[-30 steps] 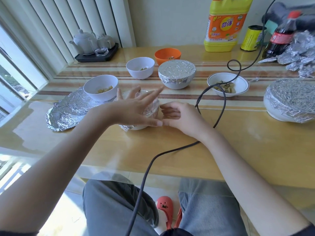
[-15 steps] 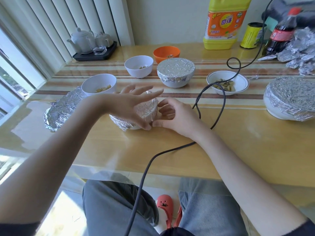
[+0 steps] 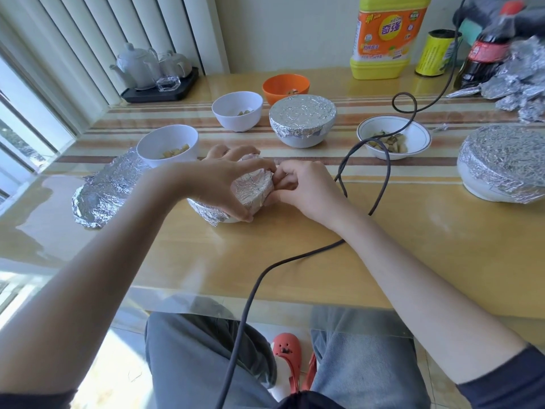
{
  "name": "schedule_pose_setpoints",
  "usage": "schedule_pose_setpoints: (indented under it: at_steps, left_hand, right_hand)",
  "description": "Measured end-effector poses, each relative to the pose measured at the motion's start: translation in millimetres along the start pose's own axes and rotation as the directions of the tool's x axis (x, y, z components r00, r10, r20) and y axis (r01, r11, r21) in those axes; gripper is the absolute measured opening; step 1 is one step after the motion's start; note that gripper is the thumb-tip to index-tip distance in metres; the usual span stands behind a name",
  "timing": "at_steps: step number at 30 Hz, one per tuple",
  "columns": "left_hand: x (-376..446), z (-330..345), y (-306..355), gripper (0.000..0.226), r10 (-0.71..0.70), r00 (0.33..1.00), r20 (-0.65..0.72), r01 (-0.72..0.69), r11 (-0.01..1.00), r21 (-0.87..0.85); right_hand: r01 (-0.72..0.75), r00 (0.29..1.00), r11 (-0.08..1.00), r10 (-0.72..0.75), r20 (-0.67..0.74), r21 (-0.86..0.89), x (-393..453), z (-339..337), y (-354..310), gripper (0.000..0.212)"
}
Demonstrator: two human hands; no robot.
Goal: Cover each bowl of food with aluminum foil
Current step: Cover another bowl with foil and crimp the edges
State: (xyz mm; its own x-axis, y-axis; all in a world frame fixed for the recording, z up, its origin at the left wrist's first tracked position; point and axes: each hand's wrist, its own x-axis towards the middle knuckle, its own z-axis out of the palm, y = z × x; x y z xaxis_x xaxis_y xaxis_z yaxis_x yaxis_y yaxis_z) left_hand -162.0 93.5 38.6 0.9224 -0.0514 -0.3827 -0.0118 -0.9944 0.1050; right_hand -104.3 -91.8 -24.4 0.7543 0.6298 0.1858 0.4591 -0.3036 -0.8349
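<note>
A small bowl wrapped in aluminum foil (image 3: 250, 193) sits near the table's middle. My left hand (image 3: 215, 184) curls over its top and left side, fingers gripping the foil. My right hand (image 3: 298, 187) pinches the foil at the bowl's right rim. Two other bowls carry foil covers: a foil-covered white bowl (image 3: 302, 121) behind and a large foil-covered bowl (image 3: 501, 163) at the right. Uncovered stand a white bowl with yellow food (image 3: 168, 149), a second white bowl (image 3: 237, 110), an orange bowl (image 3: 286, 87) and a blue-rimmed bowl (image 3: 393, 140).
A loose foil sheet (image 3: 100, 193) lies at the left under the near white bowl. A black cable (image 3: 380, 184) loops across the table to my lap. A detergent jug (image 3: 386, 36), yellow can (image 3: 436, 53), cola bottle (image 3: 486, 54), crumpled foil (image 3: 522, 87) and teapot tray (image 3: 159, 87) line the back.
My left hand went from spread fingers over the bowl to curled down around the foil. My right hand moved in and pinches the foil at the rim.
</note>
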Motion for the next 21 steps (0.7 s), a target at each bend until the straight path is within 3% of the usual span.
schedule_pose_setpoints:
  at_steps: [6, 12, 15, 18, 21]
  left_hand:
    - [0.1, 1.5, -0.3, 0.103, 0.002, 1.0, -0.015, -0.002, 1.0, 0.002]
    - [-1.2, 0.0, 0.6, 0.1, 0.013, 1.0, -0.018, -0.013, 1.0, -0.009]
    - [-1.5, -0.5, 1.8, 0.098, 0.017, 1.0, -0.015, -0.017, 0.999, -0.028]
    - [-1.0, 0.0, 3.5, 0.098, 0.01, 1.0, -0.016, -0.01, 1.0, -0.025]
    - [-1.0, -0.5, 4.4, 0.099, -0.003, 1.0, -0.022, 0.003, 0.999, -0.033]
  right_hand:
    - [0.035, 0.998, 0.996, -0.031, 0.057, -0.077, 6.1, -6.5, -1.3, 0.014]
    - [0.131, 0.983, 0.953, -0.09, 0.158, -0.274, 25.5, -21.2, -9.8, 0.011]
    - [0.217, 0.971, 0.869, -0.146, 0.187, -0.444, 33.8, -26.9, -12.8, 0.016]
    - [0.293, 0.955, 0.695, -0.243, 0.169, -0.657, 37.9, -29.5, -13.3, 0.033]
    - [0.372, 0.915, 0.64, -0.377, 0.147, -0.673, 35.7, -27.1, -8.8, 0.042]
